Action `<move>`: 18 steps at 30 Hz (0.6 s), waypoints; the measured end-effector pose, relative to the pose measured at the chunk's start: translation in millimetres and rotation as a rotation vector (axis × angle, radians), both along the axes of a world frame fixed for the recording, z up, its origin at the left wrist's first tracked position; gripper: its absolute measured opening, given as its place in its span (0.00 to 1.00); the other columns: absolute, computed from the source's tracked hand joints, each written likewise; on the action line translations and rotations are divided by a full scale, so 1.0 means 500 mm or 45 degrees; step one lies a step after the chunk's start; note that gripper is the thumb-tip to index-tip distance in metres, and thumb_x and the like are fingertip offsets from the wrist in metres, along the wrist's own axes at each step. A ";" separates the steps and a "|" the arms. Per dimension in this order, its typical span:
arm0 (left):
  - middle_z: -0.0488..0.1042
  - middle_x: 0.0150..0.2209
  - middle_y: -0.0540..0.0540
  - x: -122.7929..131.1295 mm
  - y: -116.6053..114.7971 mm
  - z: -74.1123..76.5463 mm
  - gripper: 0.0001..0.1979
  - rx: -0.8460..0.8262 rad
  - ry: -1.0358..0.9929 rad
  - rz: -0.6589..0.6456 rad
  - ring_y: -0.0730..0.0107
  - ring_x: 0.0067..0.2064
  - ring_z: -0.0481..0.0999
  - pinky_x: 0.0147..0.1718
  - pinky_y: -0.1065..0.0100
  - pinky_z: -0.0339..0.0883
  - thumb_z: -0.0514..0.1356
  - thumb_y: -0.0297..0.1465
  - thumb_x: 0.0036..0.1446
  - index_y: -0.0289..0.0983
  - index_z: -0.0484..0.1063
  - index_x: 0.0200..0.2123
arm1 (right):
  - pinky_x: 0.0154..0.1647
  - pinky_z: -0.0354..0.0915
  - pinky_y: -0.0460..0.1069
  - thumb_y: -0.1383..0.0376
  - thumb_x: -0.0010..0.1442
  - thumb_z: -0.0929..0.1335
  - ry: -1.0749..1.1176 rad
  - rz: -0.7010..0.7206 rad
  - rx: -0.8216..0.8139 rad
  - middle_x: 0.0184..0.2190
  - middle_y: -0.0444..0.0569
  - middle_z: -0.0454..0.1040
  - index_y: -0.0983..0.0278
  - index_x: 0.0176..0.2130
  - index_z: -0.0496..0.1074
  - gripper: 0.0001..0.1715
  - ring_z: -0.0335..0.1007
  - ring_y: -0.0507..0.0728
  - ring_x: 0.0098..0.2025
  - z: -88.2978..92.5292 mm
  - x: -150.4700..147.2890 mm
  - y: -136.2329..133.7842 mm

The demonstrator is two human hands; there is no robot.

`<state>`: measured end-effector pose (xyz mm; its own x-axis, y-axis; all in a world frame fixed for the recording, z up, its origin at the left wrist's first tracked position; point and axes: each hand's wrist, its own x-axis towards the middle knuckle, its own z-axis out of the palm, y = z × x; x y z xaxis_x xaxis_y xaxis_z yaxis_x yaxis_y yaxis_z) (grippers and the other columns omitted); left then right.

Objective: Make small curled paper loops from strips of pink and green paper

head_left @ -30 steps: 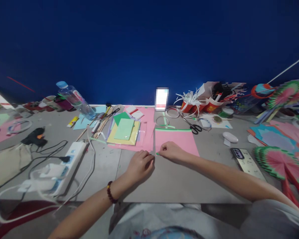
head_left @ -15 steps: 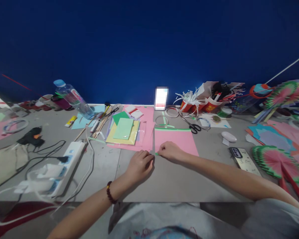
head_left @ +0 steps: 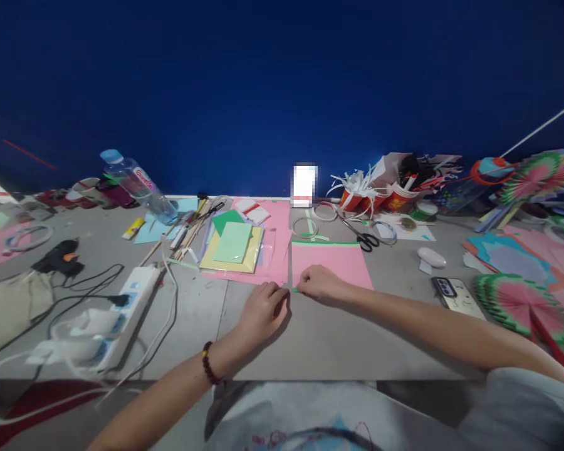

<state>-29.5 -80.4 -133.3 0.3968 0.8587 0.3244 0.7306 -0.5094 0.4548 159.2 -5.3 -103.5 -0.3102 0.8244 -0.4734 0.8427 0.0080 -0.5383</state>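
A pink sheet of paper [head_left: 343,260] with a green strip along its far edge lies flat in front of me. My right hand [head_left: 320,283] is closed at its near left corner, fingertips pressed together on the paper, where a bit of green shows. Just left of that corner, my left hand [head_left: 264,307] rests on the table with its fingers curled in. Whatever those left fingers may hold is hidden. Beyond the left hand, a light green pad [head_left: 234,242] tops a yellow packet [head_left: 211,258] on larger pink paper [head_left: 279,266].
Black scissors [head_left: 367,241] and tape rolls [head_left: 304,227] lie behind the sheet. To the left are a power strip [head_left: 138,294] with cables and a leaning bottle [head_left: 143,188]. At right sit a phone [head_left: 458,297], a white mouse [head_left: 431,257] and a folded paper fan [head_left: 526,307].
Both hands stay almost in place. The left fingers have shifted very slightly, and the right forearm has moved a little lower.
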 end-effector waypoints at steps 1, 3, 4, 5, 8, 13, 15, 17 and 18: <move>0.70 0.34 0.44 0.000 0.000 0.000 0.10 -0.001 -0.008 0.018 0.65 0.36 0.69 0.35 0.64 0.64 0.54 0.25 0.59 0.37 0.72 0.42 | 0.21 0.53 0.44 0.63 0.46 0.66 -0.002 0.003 -0.005 0.18 0.45 0.71 0.65 0.21 0.74 0.09 0.66 0.51 0.23 0.002 -0.001 0.000; 0.70 0.34 0.44 0.000 0.000 0.001 0.10 -0.001 -0.013 0.029 0.65 0.36 0.69 0.35 0.64 0.64 0.54 0.25 0.59 0.37 0.72 0.42 | 0.21 0.53 0.44 0.63 0.47 0.66 -0.006 0.008 -0.013 0.17 0.45 0.71 0.65 0.21 0.73 0.10 0.66 0.51 0.22 0.005 -0.002 0.000; 0.70 0.34 0.44 -0.001 0.000 0.001 0.10 0.002 -0.013 0.029 0.65 0.35 0.69 0.35 0.64 0.64 0.54 0.25 0.59 0.37 0.72 0.42 | 0.21 0.53 0.43 0.63 0.47 0.66 -0.008 0.011 -0.014 0.17 0.45 0.71 0.65 0.21 0.73 0.09 0.66 0.51 0.22 0.007 -0.002 0.000; 0.70 0.34 0.44 0.000 0.001 0.001 0.10 0.004 -0.013 0.028 0.65 0.35 0.69 0.35 0.64 0.64 0.54 0.25 0.59 0.37 0.72 0.42 | 0.21 0.53 0.43 0.64 0.46 0.66 -0.010 0.012 -0.013 0.17 0.45 0.71 0.65 0.21 0.73 0.09 0.67 0.51 0.22 0.008 -0.003 0.000; 0.70 0.34 0.44 0.000 0.002 0.001 0.10 0.005 -0.014 0.032 0.65 0.35 0.69 0.35 0.64 0.64 0.54 0.25 0.58 0.36 0.73 0.42 | 0.22 0.54 0.43 0.64 0.46 0.67 -0.016 0.012 -0.007 0.19 0.45 0.72 0.65 0.21 0.74 0.08 0.68 0.51 0.24 0.011 -0.004 0.000; 0.70 0.34 0.44 -0.001 0.001 0.001 0.10 -0.001 -0.018 0.027 0.65 0.35 0.69 0.35 0.64 0.65 0.53 0.26 0.59 0.36 0.73 0.42 | 0.23 0.55 0.44 0.64 0.46 0.67 -0.019 0.019 -0.002 0.20 0.45 0.73 0.65 0.23 0.75 0.08 0.68 0.52 0.25 0.013 -0.003 0.000; 0.70 0.34 0.44 -0.002 0.001 0.001 0.10 0.006 -0.015 0.026 0.65 0.35 0.69 0.35 0.64 0.65 0.53 0.26 0.59 0.36 0.73 0.42 | 0.23 0.55 0.44 0.64 0.46 0.67 -0.018 0.023 0.005 0.20 0.45 0.73 0.65 0.22 0.75 0.08 0.68 0.52 0.25 0.012 -0.003 0.001; 0.71 0.34 0.44 -0.002 0.001 0.001 0.10 0.016 -0.009 0.026 0.65 0.35 0.69 0.35 0.64 0.65 0.54 0.25 0.59 0.37 0.73 0.42 | 0.23 0.55 0.44 0.64 0.46 0.67 -0.018 0.024 0.014 0.20 0.45 0.74 0.65 0.23 0.75 0.08 0.69 0.52 0.25 0.010 -0.003 0.001; 0.71 0.34 0.44 -0.002 0.000 0.001 0.10 0.020 -0.006 0.024 0.64 0.35 0.69 0.35 0.64 0.65 0.54 0.25 0.59 0.36 0.73 0.42 | 0.23 0.55 0.44 0.64 0.46 0.67 -0.020 0.021 0.019 0.21 0.45 0.74 0.65 0.23 0.75 0.08 0.69 0.52 0.25 0.009 -0.002 0.001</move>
